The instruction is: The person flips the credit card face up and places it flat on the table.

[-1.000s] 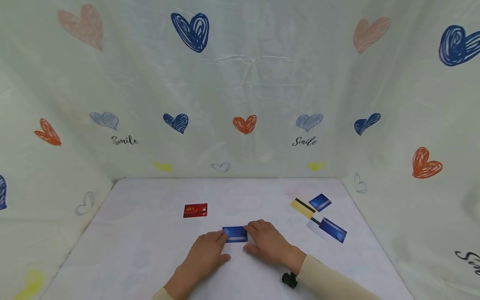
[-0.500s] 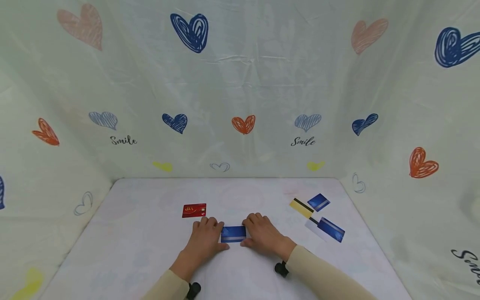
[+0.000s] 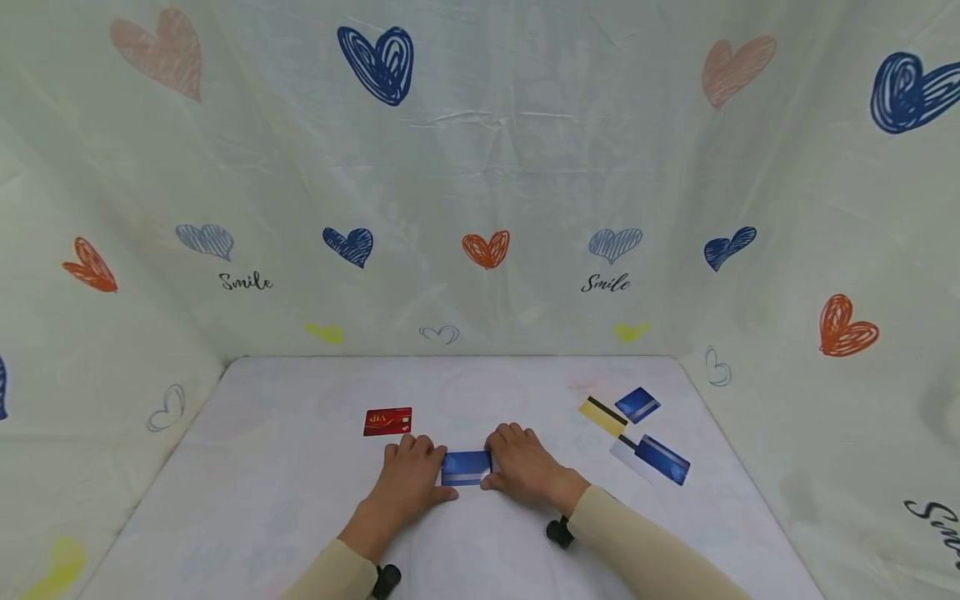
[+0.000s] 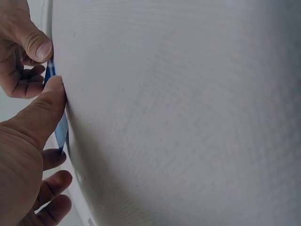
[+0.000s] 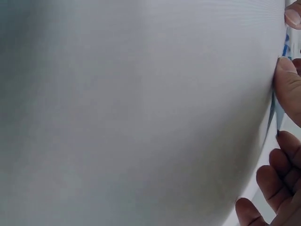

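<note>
A blue card [image 3: 465, 468] with a silvery stripe lies in the middle of the white table in the head view, long side facing me. My left hand [image 3: 405, 475] holds its left end, index finger at the far corner and thumb at the near one. The right hand [image 3: 522, 467] grips the opposite end in the same way. In the left wrist view the card [image 4: 61, 129] shows edge-on between the left thumb and index fingertip. Only slivers of it appear beside the right hand [image 5: 288, 174] in the right wrist view.
A red VIP card [image 3: 387, 422] lies just beyond the left hand. At the right are a yellow card [image 3: 603, 417] with a black stripe, a small blue card [image 3: 638, 405], another blue card [image 3: 663, 460] and a whitish card [image 3: 633, 462]. A heart-printed curtain [image 3: 420, 183] hangs behind the table.
The left hand has moved up and around the card's left end, where its fingertips lay on the card's face before. The right hand's thumb has come in to the near corner.
</note>
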Demonstrator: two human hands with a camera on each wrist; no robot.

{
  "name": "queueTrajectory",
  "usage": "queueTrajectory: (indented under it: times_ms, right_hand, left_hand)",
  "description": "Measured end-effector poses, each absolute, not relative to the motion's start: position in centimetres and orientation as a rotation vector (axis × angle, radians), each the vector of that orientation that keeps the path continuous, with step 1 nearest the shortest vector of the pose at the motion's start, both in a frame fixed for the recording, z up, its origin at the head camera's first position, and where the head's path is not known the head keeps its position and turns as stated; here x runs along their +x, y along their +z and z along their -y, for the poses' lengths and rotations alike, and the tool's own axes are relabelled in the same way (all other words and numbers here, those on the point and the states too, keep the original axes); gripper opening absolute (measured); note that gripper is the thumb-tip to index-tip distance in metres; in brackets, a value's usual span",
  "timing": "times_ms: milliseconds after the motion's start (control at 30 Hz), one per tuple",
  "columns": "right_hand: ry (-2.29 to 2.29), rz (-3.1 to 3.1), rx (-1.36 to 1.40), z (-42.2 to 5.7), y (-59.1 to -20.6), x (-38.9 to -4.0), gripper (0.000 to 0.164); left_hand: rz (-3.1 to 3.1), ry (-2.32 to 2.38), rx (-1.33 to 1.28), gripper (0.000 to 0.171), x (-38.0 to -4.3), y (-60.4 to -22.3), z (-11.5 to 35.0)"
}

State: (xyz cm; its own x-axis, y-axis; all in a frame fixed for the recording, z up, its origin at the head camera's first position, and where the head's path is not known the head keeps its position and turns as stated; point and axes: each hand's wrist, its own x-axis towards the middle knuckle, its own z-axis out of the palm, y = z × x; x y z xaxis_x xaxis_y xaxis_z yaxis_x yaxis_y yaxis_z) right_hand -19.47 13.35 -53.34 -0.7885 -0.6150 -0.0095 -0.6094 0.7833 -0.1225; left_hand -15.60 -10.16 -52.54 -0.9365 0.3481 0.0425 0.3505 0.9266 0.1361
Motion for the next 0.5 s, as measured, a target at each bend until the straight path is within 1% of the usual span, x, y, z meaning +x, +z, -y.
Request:
queueTrajectory:
  times_ms: [100,333,500]
  right_hand:
    - [-0.181,-2.932,-1.004,-13.42,-53.45,-19.45,0.057]
    - [-0.207,-2.942,-1.026,-13.50,-53.39,-19.24,0.054]
    - [-0.194,-2.949,-1.047,-13.56,-53.45,-19.14,0.053]
  left_hand:
    - [3.056,-0.221,-0.565,0.075,-15.51,-52.49,10.14]
    - [3.049,-0.264,-0.575,0.074,-15.50,-52.47,10.24]
    - [3.026,-0.218,-0.573,0.069,-15.52,-52.06,10.18]
